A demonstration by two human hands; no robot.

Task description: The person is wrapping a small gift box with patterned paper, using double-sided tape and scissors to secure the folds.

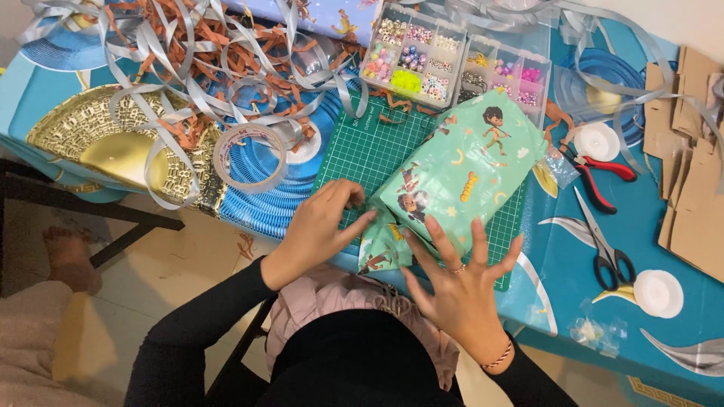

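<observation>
Nearest the lens, black sleeves and two bare hands over the table's near edge. Right hand [458, 283] with fingers spread wide, fingertips pressed flat on the near end of a parcel wrapped in mint-green cartoon-print paper [452, 181]. Left hand [320, 230] with fingers drawn together, pinching the paper at the parcel's near left corner. Parcel lying diagonally across a green cutting mat [362, 151], far end pointing up toward a clear bead organiser [415, 53] of many small compartments. Just left of the mat, a roll of clear tape [250, 157], resting on blue ribbed paper [264, 196]. Further left, a gold embossed plate [113, 143] under a tangle of silver and copper ribbon [196, 68]. Right of the parcel, red-handled pliers [599, 177], then black-handled scissors [603, 241] on the blue patterned tablecloth [558, 256]. Two white round lids [658, 292] near the tools, one by the pliers, one beside the scissor handles. Brown cardboard pieces [690, 173] at the far right edge.
</observation>
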